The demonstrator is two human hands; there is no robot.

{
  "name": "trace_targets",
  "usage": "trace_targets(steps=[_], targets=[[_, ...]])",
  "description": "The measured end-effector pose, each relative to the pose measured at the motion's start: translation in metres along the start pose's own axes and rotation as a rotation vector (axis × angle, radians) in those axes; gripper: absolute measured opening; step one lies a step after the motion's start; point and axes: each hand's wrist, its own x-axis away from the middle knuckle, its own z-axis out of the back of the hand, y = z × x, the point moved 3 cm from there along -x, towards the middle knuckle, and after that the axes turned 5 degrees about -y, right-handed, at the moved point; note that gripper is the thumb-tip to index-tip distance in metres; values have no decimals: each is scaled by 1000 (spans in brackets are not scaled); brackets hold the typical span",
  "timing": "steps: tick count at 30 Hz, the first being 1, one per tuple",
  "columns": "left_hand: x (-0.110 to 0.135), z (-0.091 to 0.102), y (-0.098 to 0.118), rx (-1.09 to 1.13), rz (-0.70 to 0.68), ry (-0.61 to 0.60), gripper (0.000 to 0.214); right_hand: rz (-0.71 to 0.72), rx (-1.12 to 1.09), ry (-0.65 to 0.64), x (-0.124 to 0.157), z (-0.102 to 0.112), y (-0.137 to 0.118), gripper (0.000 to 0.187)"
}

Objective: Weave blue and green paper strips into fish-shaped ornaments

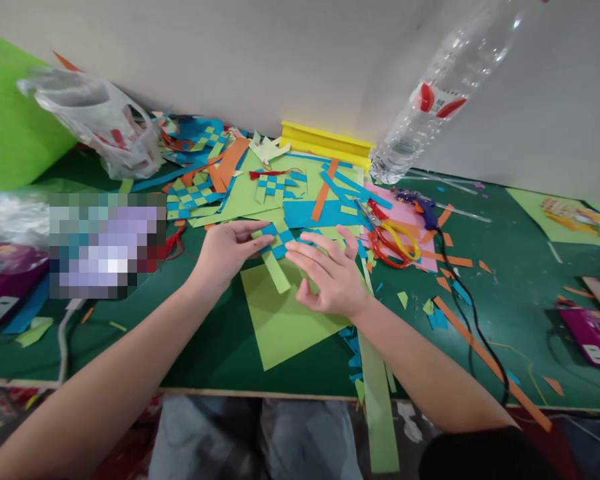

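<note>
A small woven piece of blue and green paper strips (pixel 279 248) is pinched in my left hand (pixel 227 250), between thumb and fingers at its left side. One green strip (pixel 277 272) hangs from it toward me. My right hand (pixel 333 270) is at the woven piece's right side, its fingers stretched out and apart; the fingertips are close to the edge, and I cannot tell whether they touch. Beneath both lies a green paper sheet (pixel 280 320) on the green table. Just beyond sit a blue paper piece (pixel 300 213) and another woven piece (pixel 273 189) with a red tassel.
Red and yellow scissors (pixel 393 240) and a blue glue gun (pixel 425 210) with a black cord lie at the right. A clear plastic bottle (pixel 430 113) stands behind them. At the left are a plastic bag (pixel 100 127) and a purple power strip (pixel 10 280). Paper scraps are scattered about.
</note>
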Motion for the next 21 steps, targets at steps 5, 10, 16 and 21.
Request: trace_targets(steps=[5, 10, 16, 21], targets=[[0, -1, -2, 76, 61, 42, 54, 33, 272, 61, -4, 1, -7, 29], [2, -9, -4, 67, 104, -28, 56, 48, 373, 79, -7, 4, -12, 17], [4, -14, -3, 71, 111, -91, 56, -146, -32, -245, -7, -4, -9, 29], [6, -14, -2, 67, 117, -94, 55, -288, -276, -332, -10, -4, -6, 30]])
